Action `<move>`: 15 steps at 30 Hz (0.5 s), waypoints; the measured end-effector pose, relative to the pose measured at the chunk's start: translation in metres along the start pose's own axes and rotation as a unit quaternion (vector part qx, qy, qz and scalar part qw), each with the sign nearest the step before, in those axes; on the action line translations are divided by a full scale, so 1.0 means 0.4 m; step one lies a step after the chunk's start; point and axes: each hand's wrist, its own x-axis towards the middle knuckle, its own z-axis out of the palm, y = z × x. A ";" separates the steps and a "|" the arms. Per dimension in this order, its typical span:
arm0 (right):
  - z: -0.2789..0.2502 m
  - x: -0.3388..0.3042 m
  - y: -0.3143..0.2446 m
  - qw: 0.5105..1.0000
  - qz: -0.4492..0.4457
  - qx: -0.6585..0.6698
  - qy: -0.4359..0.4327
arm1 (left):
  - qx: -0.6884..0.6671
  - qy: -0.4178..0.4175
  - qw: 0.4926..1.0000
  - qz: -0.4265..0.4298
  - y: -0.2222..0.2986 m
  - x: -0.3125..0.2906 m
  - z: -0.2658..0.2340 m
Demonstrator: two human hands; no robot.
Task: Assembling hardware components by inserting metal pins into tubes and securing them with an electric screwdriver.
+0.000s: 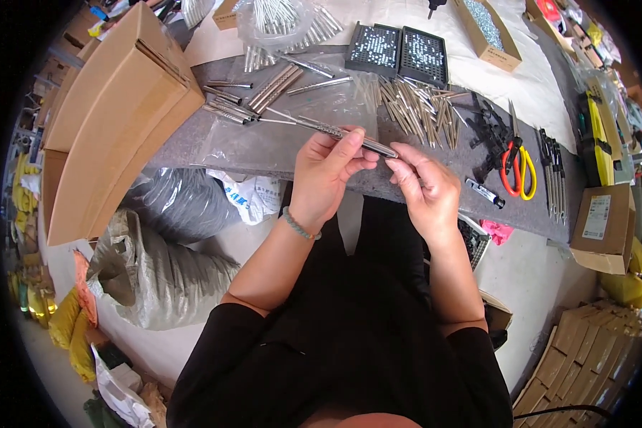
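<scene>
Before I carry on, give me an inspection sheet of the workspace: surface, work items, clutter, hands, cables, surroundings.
Surface: grey worktable, partly covered by clear plastic.
Work items: metal tube in hand; loose metal rods; two-part black tray holding small pale pieces.
Clutter: scissors, marker.
Hands: left hand grips the tube; right hand is at its right end.
Cables: dark cord, lower right.
Surroundings: cardboard box left, woven sack below.

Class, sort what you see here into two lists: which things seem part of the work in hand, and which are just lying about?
Likely part of the work:
- metal tube in the left hand, right hand at its end
- loose tubes
- metal rods
- black trays

Apparently just lying about:
- scissors
- woven sack
- large cardboard box
</scene>
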 end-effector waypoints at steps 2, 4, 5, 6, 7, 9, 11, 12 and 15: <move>0.001 0.000 0.010 0.997 -0.066 -0.047 0.021 | -0.004 0.009 1.000 0.006 -0.002 -0.001 0.009; 0.001 0.002 0.011 0.996 -0.073 -0.048 0.024 | -0.008 0.017 1.000 0.011 0.000 -0.003 0.017; 0.002 0.003 0.011 0.995 -0.080 -0.048 0.028 | -0.008 0.022 1.000 0.015 0.002 -0.003 0.021; 0.003 0.004 0.009 0.995 -0.080 -0.049 0.028 | -0.009 0.026 0.999 0.018 0.002 -0.003 0.024; 0.006 0.005 0.005 0.996 -0.075 -0.041 0.039 | -0.009 0.026 0.999 0.018 0.002 -0.004 0.026; 0.010 0.006 0.001 0.996 -0.070 -0.035 0.050 | -0.008 0.041 0.999 0.033 0.000 -0.005 0.030; 0.013 0.005 0.002 0.996 -0.059 -0.025 0.063 | -0.012 0.041 0.999 0.031 -0.002 -0.005 0.030; 0.013 0.005 0.001 0.996 -0.059 -0.025 0.063 | -0.015 0.041 0.999 0.030 -0.003 -0.004 0.030; 0.015 0.002 -0.002 0.997 -0.051 -0.025 0.054 | 0.008 0.053 0.997 0.063 -0.003 -0.006 0.036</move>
